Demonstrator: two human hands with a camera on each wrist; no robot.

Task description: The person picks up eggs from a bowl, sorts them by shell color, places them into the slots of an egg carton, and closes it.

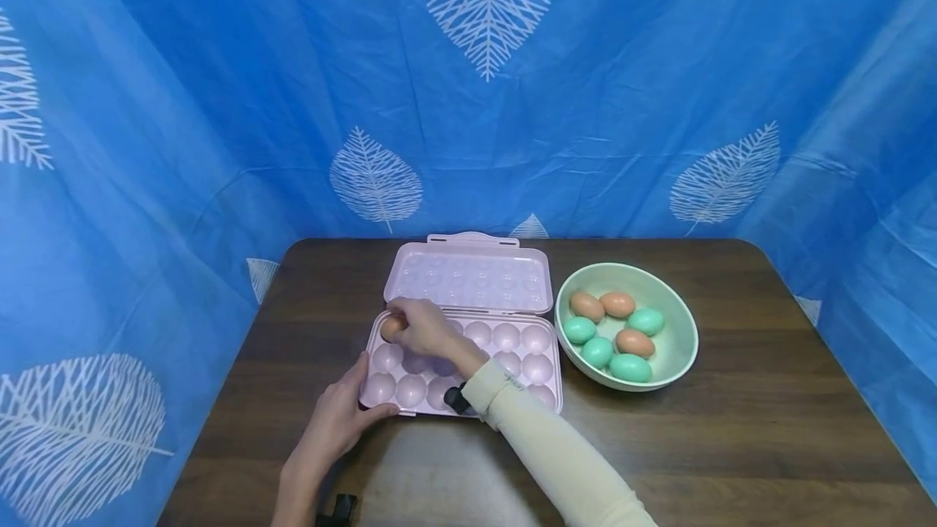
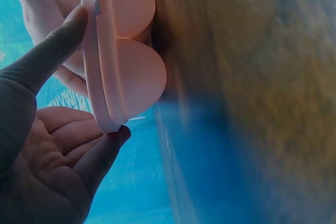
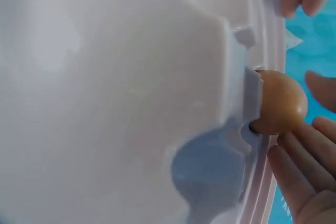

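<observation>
A pale pink egg carton [image 1: 373,348] lies with its lid [image 1: 468,275] folded back. One brown egg [image 1: 393,327] sits in the far-left cup. My right hand [image 1: 428,328] is at that egg; in the right wrist view, straight fingers [image 3: 302,166] lie against or close beside the egg [image 3: 281,102], and the thumb [image 3: 321,90] stands apart from it. The left hand [image 1: 337,409] holds the carton's near-left corner between thumb and index finger, as the left wrist view shows at the rim [image 2: 93,66]. My right forearm hides several cups.
To the right of the carton stands a light green bowl [image 1: 681,348] with several brown and green eggs [image 1: 629,368]. All of it is on a dark wooden table [image 1: 761,429]. A blue curtain [image 1: 586,88] with white leaf prints hangs behind and at both sides.
</observation>
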